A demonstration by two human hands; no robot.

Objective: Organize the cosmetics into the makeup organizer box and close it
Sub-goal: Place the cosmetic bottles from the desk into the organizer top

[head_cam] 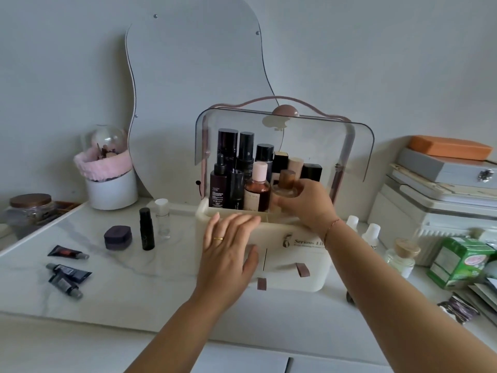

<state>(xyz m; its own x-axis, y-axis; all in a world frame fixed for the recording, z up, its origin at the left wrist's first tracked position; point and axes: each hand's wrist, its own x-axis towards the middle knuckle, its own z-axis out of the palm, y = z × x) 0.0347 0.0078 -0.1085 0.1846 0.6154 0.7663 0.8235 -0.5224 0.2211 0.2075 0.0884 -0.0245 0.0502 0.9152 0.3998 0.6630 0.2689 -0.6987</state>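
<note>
The cream makeup organizer box (293,267) stands mid-table with its clear lid (317,138) swung up. Several dark bottles (228,168) and an amber bottle with a pink cap (257,188) stand in its top compartment. My right hand (306,203) grips a clear round bottle with a brown cap (286,184) at the compartment's front right. My left hand (230,249) rests flat, fingers spread, on the box's front over the drawers. On the table to the left lie a dark purple jar (117,237), a black spray bottle (146,229), a clear bottle with a white cap (162,218) and three small tubes (67,267).
A wavy mirror (188,76) leans on the wall behind the box. A white cup with a pink band (110,181) stands back left. To the right are small white-capped bottles (372,234), a cork-stoppered bottle (402,255), a green packet (457,261) and stacked boxes (443,184).
</note>
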